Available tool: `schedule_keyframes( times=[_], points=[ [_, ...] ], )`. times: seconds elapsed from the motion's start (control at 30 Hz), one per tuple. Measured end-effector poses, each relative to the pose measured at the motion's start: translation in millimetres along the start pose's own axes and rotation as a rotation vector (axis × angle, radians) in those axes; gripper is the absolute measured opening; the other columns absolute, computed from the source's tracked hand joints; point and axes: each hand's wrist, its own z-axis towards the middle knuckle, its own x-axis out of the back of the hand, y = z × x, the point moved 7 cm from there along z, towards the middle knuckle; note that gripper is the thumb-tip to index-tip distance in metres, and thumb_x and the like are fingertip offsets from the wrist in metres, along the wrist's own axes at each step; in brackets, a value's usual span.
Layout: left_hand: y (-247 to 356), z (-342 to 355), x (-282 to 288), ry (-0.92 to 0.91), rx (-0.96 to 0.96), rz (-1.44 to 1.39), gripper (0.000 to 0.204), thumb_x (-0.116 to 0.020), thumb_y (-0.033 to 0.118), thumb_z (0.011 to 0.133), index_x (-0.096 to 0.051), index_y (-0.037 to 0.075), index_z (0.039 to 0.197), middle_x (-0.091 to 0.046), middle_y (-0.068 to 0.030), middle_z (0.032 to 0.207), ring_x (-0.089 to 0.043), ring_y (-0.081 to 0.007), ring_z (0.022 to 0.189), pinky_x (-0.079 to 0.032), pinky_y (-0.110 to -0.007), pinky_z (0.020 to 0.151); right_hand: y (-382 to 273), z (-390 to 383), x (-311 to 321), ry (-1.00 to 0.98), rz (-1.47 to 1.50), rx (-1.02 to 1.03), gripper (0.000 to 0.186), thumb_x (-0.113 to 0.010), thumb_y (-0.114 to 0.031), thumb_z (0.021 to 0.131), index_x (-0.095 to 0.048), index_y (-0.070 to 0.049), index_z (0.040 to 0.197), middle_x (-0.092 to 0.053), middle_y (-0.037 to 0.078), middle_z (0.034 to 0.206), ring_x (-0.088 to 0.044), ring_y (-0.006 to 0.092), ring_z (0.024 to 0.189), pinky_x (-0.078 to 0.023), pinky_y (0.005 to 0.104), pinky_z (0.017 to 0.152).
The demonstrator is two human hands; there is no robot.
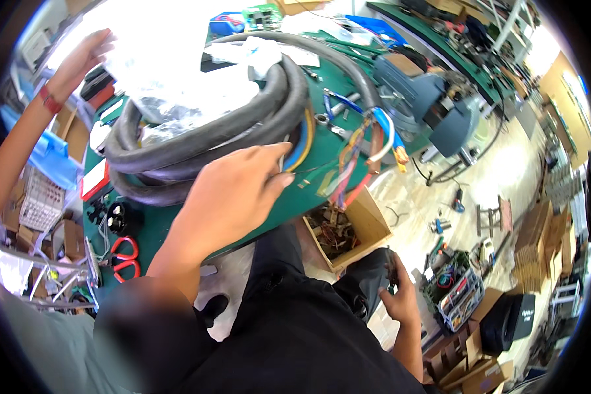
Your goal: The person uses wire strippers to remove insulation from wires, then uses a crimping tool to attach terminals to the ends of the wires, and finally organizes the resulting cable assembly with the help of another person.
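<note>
My left hand (233, 194) reaches over the near side of the coiled thick black cable (207, 131), thumb and forefinger closed. A thin dark strand (312, 170) runs from these fingertips toward the cable's stripped end, where several coloured wires (351, 161) fan out. Low at the right, beside my knee, my right hand (402, 295) is closed around what look like small pliers (391, 266), dark at the tip with a bit of green; the fingers partly hide them. Clear plastic wrap (184, 108) lies over the coil's middle, washed out by glare.
Another person's hand (85, 59), with a red wristband, is raised at the far left. Red-handled scissors (126, 259) lie on the green table (167, 226). A wooden box of scraps (364, 220) stands below its edge. A blue-grey vise (414, 88) and a toolbox (459, 295) are at the right.
</note>
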Motion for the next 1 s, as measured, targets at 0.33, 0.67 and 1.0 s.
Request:
schedule_keyframes(
  times=[0.33,0.67,1.0],
  points=[
    [-112,-75,185,0.679,0.451,0.172,0.036,-0.061,0.026,0.094,-0.064,-0.001,0.118,-0.069,-0.0152,0.096,-0.066,-0.0217,0.085,-0.052,-0.033,0.079,-242,33,-115,-0.412,-0.494,1.039,0.082,-0.075,-0.013,0.066,-0.044,-0.008,0.142,-0.053,0.012,0.128,-0.052,0.0316,0.110,-0.041,0.0434,0.096],
    [-121,-111,170,0.518,0.526,0.144,0.041,-0.065,0.028,0.090,-0.063,0.000,0.120,-0.068,-0.0146,0.105,-0.065,-0.0253,0.096,-0.049,-0.035,0.087,-261,68,-186,-0.437,-0.666,1.123,0.071,-0.072,-0.015,0.071,-0.049,-0.010,0.138,-0.056,0.011,0.122,-0.053,0.0315,0.109,-0.040,0.0446,0.098],
    [-107,-84,22,0.172,0.092,0.677,0.097,-0.087,0.034,0.061,-0.043,0.015,0.145,-0.035,-0.0150,0.147,-0.028,-0.0364,0.139,-0.021,-0.054,0.114,-244,97,-177,-0.347,-0.667,1.065,0.063,-0.076,-0.031,0.074,-0.056,-0.013,0.131,-0.055,0.009,0.127,-0.050,0.0308,0.121,-0.037,0.0480,0.108]
  ],
)
